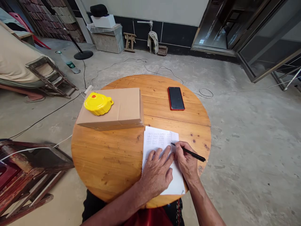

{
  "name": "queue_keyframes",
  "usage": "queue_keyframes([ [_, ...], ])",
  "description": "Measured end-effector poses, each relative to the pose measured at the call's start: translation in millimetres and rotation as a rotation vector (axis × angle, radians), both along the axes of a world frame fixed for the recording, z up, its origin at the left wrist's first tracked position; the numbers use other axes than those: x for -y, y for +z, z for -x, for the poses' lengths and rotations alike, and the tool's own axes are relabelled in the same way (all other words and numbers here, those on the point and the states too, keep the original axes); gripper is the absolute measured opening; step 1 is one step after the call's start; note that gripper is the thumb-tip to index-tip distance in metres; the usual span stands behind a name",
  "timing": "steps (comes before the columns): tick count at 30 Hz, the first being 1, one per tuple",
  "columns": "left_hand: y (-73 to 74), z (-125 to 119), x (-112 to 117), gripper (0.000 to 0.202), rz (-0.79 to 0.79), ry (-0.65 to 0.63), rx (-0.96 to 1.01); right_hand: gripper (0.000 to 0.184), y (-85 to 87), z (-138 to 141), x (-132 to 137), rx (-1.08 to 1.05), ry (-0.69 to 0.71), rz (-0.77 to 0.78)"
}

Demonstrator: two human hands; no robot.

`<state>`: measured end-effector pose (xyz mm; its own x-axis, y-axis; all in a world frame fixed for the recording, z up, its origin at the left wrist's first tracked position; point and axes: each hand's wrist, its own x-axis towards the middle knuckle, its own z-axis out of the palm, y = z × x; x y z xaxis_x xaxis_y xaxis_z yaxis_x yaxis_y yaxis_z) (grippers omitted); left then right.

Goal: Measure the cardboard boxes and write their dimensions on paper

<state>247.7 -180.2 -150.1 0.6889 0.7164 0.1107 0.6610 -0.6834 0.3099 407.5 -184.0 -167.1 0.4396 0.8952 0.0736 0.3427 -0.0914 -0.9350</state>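
- The paper (176,185) lies on the round wooden worktop (105,157), the broadest thing here, toward its near right edge.
- A cardboard box (124,105) comes next, lying flat beyond the paper and to its left; it looks stiff.
- The paper itself seems to be more than one sheet, with small writing across the upper part, too fine to read. It should be light, limp and easy to crease or tear; a corner or free edge looks like the best hold.
- The left hand (155,175) lies flat on the paper, fingers moderately spread and gripping nothing.
- The right hand (187,162) rests at the paper's right edge, its fingers pinched around a pen (194,154).
- A yellow case (97,103) with a red button sits on the box.
- A phone (176,98) in a red-edged cover lies beyond the paper, probably smooth and fragile.
- The black pen, slimmest of all, slants with its tip at the writing; contact cannot be told. It should be light, stiff and slightly slippery, best held low on the barrel.
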Motion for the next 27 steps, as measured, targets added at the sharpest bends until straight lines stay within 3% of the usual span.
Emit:
queue_keyframes([
  [12,0.0,0.4,0.0,0.054,0.013,-0.004,0.006,0.019,5.5,1.0,-1.9,0.105,0.007,-0.007],
  [27,0.9,0.8,-1.0,0.052,0.038,-0.008,0.009,0.021,3.1,0.4,0.7,0.057,-0.036,-0.038],
])
